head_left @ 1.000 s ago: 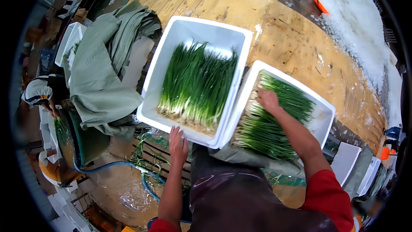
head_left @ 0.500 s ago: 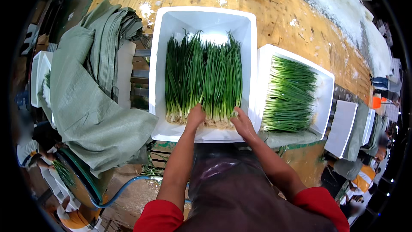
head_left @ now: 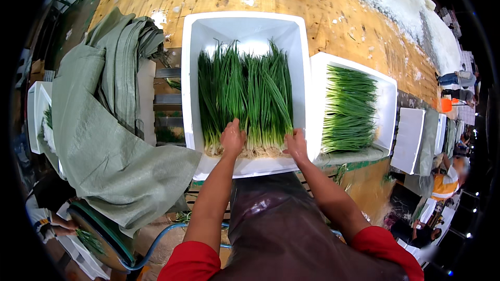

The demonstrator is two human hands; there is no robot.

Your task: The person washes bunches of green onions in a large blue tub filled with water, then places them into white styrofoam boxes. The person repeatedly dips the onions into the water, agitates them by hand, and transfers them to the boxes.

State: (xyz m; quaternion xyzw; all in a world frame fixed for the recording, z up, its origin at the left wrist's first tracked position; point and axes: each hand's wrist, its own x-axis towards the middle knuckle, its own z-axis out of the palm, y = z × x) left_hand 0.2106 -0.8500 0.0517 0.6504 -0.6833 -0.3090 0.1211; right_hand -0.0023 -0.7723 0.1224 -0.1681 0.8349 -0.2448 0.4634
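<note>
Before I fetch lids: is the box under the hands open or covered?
Open: the white foam box has no lid, and green onions lie exposed inside.

Bright, sharp centre; warped dark rim

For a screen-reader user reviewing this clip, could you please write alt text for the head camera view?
Seen from above, a person's left hand and right hand press on the root ends of green onions lying in a white foam box. A second box of green onions sits to the right, a grey-green tarp to the left.
</note>
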